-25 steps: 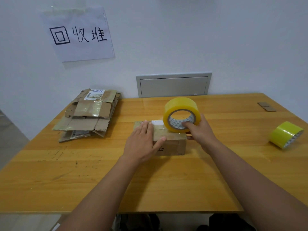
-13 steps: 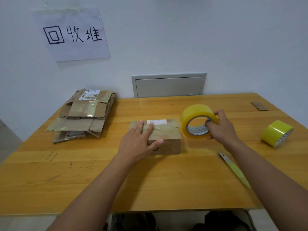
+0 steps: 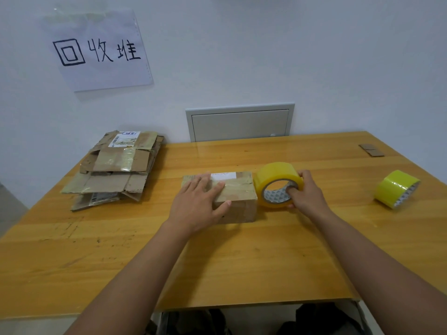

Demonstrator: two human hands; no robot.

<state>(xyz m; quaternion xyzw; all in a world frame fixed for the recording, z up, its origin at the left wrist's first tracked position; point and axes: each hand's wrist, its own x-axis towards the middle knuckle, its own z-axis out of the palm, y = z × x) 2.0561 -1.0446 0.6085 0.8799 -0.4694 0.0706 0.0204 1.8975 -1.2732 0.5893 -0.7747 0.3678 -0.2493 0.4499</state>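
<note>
A small brown cardboard box (image 3: 238, 192) with a white label lies in the middle of the wooden table (image 3: 217, 262). My left hand (image 3: 197, 205) rests flat on its top, fingers spread and thumb over the near edge. Just right of the box stands a large yellow tape roll (image 3: 277, 180) on its edge on the table. My right hand (image 3: 306, 193) grips that roll, with fingers hooked inside its core and the thumb on the outer rim.
A stack of flattened cardboard boxes (image 3: 116, 168) lies at the table's left back. A second yellow-green tape roll (image 3: 396, 191) lies at the right. Small cardboard scraps (image 3: 371, 149) sit at the far right corner. A handwritten paper sign (image 3: 99, 52) and a wall panel (image 3: 239, 122) are behind.
My right hand moved the tape roll off the box top, to the right and down onto the table beside the box. My left hand stayed pressed on the box.
</note>
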